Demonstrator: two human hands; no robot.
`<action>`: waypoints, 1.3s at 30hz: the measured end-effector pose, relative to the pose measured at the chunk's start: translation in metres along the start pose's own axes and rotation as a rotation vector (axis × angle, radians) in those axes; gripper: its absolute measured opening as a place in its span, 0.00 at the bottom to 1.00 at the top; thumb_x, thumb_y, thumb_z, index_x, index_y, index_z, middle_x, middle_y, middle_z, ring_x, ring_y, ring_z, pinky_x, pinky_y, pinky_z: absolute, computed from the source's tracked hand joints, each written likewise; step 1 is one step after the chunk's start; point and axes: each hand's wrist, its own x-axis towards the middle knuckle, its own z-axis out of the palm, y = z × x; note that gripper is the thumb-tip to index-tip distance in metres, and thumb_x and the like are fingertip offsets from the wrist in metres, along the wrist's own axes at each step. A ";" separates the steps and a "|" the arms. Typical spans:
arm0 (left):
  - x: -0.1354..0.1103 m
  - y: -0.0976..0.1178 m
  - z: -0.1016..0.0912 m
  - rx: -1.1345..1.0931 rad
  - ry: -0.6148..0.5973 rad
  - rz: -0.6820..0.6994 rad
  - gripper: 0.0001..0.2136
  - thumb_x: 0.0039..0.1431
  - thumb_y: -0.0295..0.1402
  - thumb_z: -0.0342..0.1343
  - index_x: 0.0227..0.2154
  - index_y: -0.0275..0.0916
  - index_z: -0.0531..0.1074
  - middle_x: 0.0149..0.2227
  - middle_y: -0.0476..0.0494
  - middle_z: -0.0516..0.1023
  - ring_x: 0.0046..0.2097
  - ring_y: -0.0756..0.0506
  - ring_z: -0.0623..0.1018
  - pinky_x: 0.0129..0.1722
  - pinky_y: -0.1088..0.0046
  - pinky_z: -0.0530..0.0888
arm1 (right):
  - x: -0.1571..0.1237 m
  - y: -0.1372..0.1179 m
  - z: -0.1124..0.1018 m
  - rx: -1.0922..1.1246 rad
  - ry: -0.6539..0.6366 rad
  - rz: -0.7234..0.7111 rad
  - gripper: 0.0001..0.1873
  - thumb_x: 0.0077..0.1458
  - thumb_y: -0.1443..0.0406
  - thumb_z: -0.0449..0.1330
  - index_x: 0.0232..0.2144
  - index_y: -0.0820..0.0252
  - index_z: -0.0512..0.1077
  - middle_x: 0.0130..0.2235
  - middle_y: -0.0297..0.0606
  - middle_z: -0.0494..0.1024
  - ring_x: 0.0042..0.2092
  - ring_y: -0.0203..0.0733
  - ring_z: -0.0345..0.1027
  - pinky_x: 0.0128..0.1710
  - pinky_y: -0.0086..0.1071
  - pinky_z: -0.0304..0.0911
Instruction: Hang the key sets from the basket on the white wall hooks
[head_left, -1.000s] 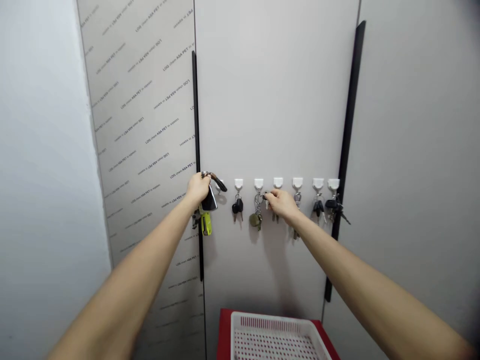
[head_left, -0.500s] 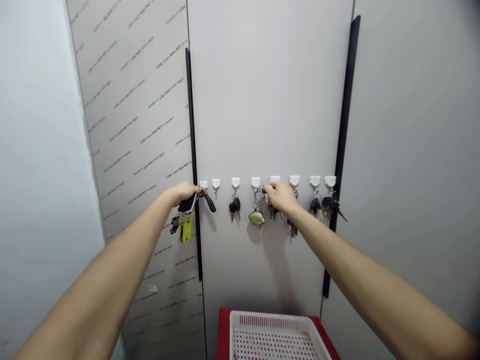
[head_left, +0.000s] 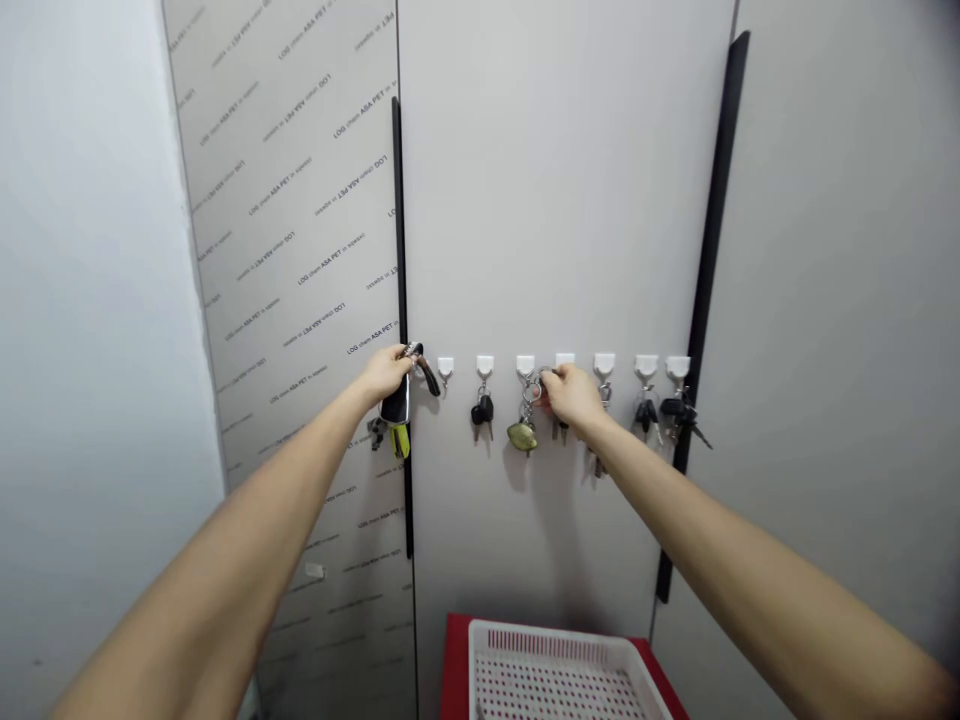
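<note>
My left hand (head_left: 386,372) is closed on a bunch of keys (head_left: 396,402) with a black fob, a dark strap and a yellow-green tag, held at the left end of a row of white hooks. That leftmost spot is mostly behind the hand and strap. My right hand (head_left: 574,395) pinches a set of keys (head_left: 562,430) just below a white hook (head_left: 565,359); the fingers partly hide it. Left of that hand hangs a keyring with a brass-coloured oval pendant (head_left: 523,435). Further left, black-headed keys (head_left: 482,412) hang from another hook.
More keys (head_left: 647,412) and a black key bunch (head_left: 679,410) hang at the right. A bare hook (head_left: 445,367) sits near my left hand. Long black handles (head_left: 400,250) edge the pale cabinet panel. Below, a white perforated basket (head_left: 555,630) rests on a red surface (head_left: 455,660).
My left hand has risen slightly with its key bunch, the strap lifting too. My right hand stays at the same hook. The whole view has shifted a little.
</note>
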 end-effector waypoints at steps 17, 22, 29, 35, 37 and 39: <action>0.000 0.007 0.001 -0.515 0.049 -0.062 0.04 0.41 0.27 0.45 0.24 0.35 0.62 0.16 0.53 0.61 0.16 0.57 0.59 0.16 0.82 0.57 | -0.008 0.000 -0.009 -0.265 -0.015 -0.044 0.11 0.41 0.63 0.47 0.29 0.62 0.63 0.27 0.37 0.70 0.25 0.33 0.63 0.23 0.25 0.56; -0.046 0.007 0.038 -0.504 -0.060 -0.066 0.10 0.44 0.32 0.44 0.32 0.35 0.62 0.14 0.55 0.57 0.15 0.57 0.58 0.15 0.82 0.55 | -0.027 -0.011 -0.004 -0.570 0.175 -0.411 0.14 0.39 0.62 0.50 0.32 0.60 0.65 0.36 0.41 0.68 0.40 0.41 0.58 0.36 0.30 0.53; -0.133 -0.032 0.139 -0.519 -0.315 -0.178 0.08 0.45 0.28 0.42 0.29 0.34 0.61 0.18 0.53 0.58 0.19 0.57 0.58 0.19 0.82 0.58 | -0.025 -0.022 0.040 -0.430 -0.090 -0.280 0.15 0.41 0.65 0.48 0.33 0.63 0.66 0.27 0.38 0.72 0.30 0.35 0.63 0.31 0.25 0.54; -0.181 -0.060 0.187 -0.387 -0.501 -0.075 0.11 0.46 0.29 0.41 0.32 0.36 0.64 0.25 0.50 0.65 0.28 0.53 0.63 0.29 0.79 0.61 | -0.017 -0.014 0.049 -0.346 -0.052 -0.171 0.12 0.42 0.66 0.45 0.24 0.63 0.68 0.22 0.37 0.71 0.24 0.33 0.63 0.25 0.23 0.54; -0.187 -0.066 0.191 -0.295 -0.503 -0.048 0.11 0.46 0.29 0.41 0.31 0.37 0.66 0.27 0.49 0.67 0.30 0.52 0.64 0.32 0.78 0.61 | -0.016 -0.015 0.046 -0.307 -0.042 -0.165 0.12 0.41 0.66 0.45 0.23 0.63 0.68 0.22 0.36 0.71 0.22 0.31 0.63 0.24 0.23 0.54; -0.191 -0.071 0.194 -0.242 -0.493 -0.053 0.12 0.46 0.29 0.40 0.32 0.38 0.66 0.28 0.49 0.68 0.31 0.51 0.65 0.33 0.77 0.61 | -0.015 -0.017 0.044 -0.276 -0.083 -0.142 0.12 0.41 0.67 0.45 0.23 0.63 0.68 0.22 0.36 0.71 0.20 0.30 0.61 0.23 0.22 0.54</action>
